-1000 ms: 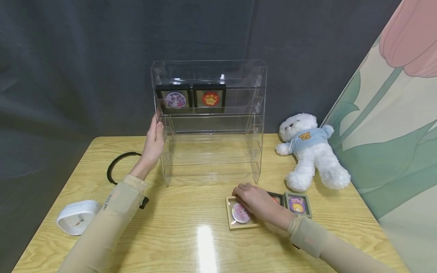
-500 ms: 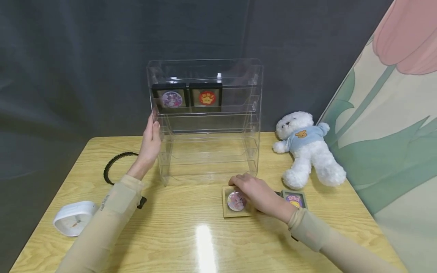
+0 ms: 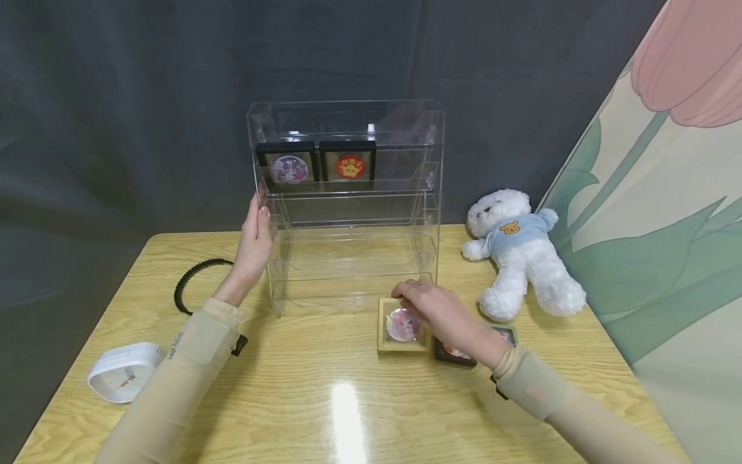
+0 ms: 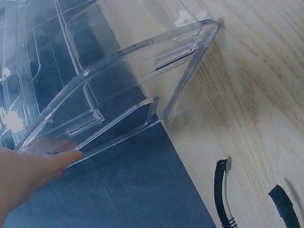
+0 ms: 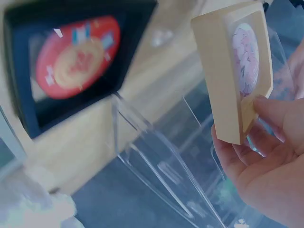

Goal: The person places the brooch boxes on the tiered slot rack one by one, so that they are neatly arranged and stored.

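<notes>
A clear acrylic display rack (image 3: 353,225) with several tiers stands at the back of the table. My left hand (image 3: 255,245) grips its left side panel; in the left wrist view the thumb (image 4: 69,159) lies on the panel's edge, with fingertips seen through the plastic. Between thumb and fingers, my right hand (image 3: 437,309) pinches a light wooden frame (image 5: 221,71) holding a round pink badge (image 3: 402,324). The frame is off the table, just before the rack's lower right front. Under my right wrist lie a black frame (image 3: 455,356) with a red badge and a grey-green frame (image 3: 505,333).
Two black frames, one with a purple badge (image 3: 292,169) and one with a red badge (image 3: 350,166), stand on an upper tier. A white plush bear (image 3: 522,254) lies at right. At left are a white clock (image 3: 124,374) and a black ridged hairband (image 3: 188,283).
My right hand has lifted the wooden frame from beside the black one and moved it back towards the rack. My left hand keeps its hold on the rack. The view has shifted slightly.
</notes>
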Available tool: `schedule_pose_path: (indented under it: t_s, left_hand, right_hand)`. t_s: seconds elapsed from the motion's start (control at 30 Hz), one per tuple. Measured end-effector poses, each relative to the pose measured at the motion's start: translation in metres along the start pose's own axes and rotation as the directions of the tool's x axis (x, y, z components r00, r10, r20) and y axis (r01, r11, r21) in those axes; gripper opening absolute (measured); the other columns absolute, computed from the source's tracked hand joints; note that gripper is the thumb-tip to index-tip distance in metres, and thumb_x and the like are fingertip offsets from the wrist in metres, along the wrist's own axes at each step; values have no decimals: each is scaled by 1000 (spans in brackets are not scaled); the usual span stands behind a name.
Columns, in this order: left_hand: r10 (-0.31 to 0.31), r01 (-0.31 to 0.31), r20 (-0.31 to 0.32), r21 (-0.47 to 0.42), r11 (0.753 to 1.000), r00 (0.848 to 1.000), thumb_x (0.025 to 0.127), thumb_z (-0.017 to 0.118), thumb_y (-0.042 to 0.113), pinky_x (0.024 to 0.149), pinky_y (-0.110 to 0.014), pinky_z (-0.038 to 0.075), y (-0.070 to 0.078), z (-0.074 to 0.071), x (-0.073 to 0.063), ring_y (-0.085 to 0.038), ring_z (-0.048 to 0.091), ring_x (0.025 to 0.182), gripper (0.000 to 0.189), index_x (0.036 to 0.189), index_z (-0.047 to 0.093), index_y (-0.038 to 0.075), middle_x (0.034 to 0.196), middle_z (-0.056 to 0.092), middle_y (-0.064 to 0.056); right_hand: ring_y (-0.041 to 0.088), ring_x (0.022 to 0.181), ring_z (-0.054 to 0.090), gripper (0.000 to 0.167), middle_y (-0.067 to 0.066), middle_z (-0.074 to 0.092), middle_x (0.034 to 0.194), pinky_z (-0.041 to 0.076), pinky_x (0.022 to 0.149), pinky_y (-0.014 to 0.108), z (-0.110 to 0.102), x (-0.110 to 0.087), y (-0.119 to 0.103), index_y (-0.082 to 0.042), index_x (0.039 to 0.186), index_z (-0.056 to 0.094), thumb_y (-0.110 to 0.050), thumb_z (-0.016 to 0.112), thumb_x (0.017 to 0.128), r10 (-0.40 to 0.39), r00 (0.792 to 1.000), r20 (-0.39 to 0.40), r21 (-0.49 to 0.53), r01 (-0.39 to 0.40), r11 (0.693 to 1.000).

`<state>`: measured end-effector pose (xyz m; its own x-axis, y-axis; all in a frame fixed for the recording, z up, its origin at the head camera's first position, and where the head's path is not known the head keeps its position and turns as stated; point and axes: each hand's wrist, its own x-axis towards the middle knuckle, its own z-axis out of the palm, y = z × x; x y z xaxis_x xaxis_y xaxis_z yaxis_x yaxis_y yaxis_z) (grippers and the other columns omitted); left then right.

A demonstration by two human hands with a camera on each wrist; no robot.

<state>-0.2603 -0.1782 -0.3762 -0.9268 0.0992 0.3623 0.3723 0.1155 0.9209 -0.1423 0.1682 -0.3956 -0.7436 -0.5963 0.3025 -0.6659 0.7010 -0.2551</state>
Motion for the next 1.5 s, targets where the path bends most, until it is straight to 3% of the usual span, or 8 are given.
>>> schedule_pose_path:
  t_s: [0.13, 0.27, 0.57, 0.6, 0.83, 1.27, 1.5]
  left_hand:
    - [8, -8, -1, 2, 1000, 1000, 119, 20, 15, 132, -38, 12, 0, -1, 0, -24, 7, 163, 57, 173, 5, 10, 179, 6, -9]
    - [-24, 24, -1, 17, 1000, 1000, 119, 20, 18, 132, -37, 11, 1, -2, -1, -22, 6, 163, 58, 173, 2, 11, 179, 3, -6]
    - [-17, 17, -5, 24, 1000, 1000, 119, 20, 18, 131, -33, 11, 0, -3, -2, -19, 5, 163, 58, 173, 2, 10, 179, 4, -6]
    - [-16, 17, -7, 25, 1000, 1000, 119, 20, 18, 131, -33, 11, 0, -3, -2, -20, 6, 163, 58, 173, 2, 10, 179, 4, -6]
    - [-18, 19, -12, 35, 999, 1000, 119, 21, 18, 131, -32, 10, 0, -3, -1, -20, 6, 163, 58, 173, 3, 9, 179, 4, -7]
    - [-13, 13, -6, 22, 1000, 1000, 119, 20, 18, 131, -35, 11, 1, 0, -1, -21, 6, 163, 58, 173, 2, 11, 179, 4, -6]
    - [6, -5, -18, 29, 1000, 1000, 119, 21, 15, 131, -31, 10, 0, 1, 2, -22, 7, 163, 57, 173, 6, 7, 178, 7, -11]
  right_hand:
    - [27, 97, 71, 19, 9, 75, 108, 63, 79, 42, -12, 8, 1, -2, 115, 72, 7, 73, 98, -36, 999, -40, -1, 36, 999]
    - [25, 96, 69, 19, 8, 74, 105, 62, 81, 41, -23, 16, 1, -2, 115, 71, 7, 72, 98, -51, 997, -60, 17, 52, 998]
    - [31, 98, 71, 20, 13, 76, 107, 62, 81, 48, -47, 37, 4, 0, 115, 70, 9, 72, 97, -70, 988, -136, 4, 71, 997]
    - [32, 100, 71, 20, 14, 76, 108, 62, 86, 50, -51, 39, 4, 0, 115, 70, 9, 72, 97, -69, 988, -140, 3, 70, 998]
    - [31, 98, 66, 20, 12, 75, 114, 57, 78, 47, -86, 52, 7, -2, 120, 71, 6, 70, 101, -24, 979, -202, -26, 19, 999]
    - [35, 101, 63, 18, 15, 75, 115, 52, 80, 48, -135, 77, 17, 0, 120, 71, 4, 68, 103, 0, 954, -298, -53, -16, 998]
    - [36, 104, 60, 19, 17, 73, 119, 51, 81, 50, -156, 98, 20, 0, 124, 70, 1, 66, 106, 22, 952, -306, -67, -45, 997]
